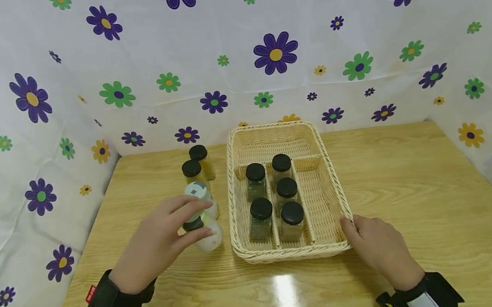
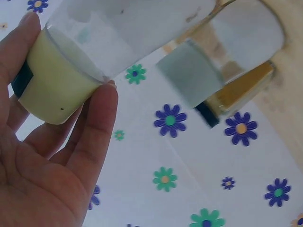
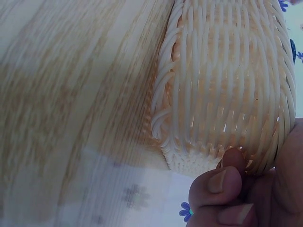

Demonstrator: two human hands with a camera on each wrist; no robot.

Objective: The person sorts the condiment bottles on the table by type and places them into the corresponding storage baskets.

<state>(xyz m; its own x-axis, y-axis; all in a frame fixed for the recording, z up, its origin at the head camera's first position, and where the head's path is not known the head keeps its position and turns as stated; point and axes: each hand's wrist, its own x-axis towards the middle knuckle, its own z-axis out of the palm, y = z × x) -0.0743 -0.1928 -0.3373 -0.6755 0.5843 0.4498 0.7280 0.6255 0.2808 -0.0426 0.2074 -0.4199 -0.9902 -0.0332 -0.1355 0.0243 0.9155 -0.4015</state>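
My left hand [image 1: 161,236] pinches a clear shaker jar with whitish contents [image 1: 210,238] by its pale yellow cap [image 2: 59,78], thumb on one side and fingers on the other. Just behind it stands a similar jar with a pale blue-green cap [image 2: 189,73]. At the basket's front right corner, my right hand [image 1: 379,244] grips the rim of the woven basket [image 1: 287,253], thumb over the edge and fingers curled against the outer wall [image 3: 222,85]. Whether the left hand's jar touches the table is unclear.
Two black-lidded jars with yellow contents [image 1: 192,170] stand behind the pale-capped ones, left of the basket. Inside the basket, two black-lidded jars [image 1: 260,220] occupy the left compartment and three [image 1: 292,222] the middle one. Flowered cloth [image 1: 219,43] encloses the wooden table [image 1: 188,295].
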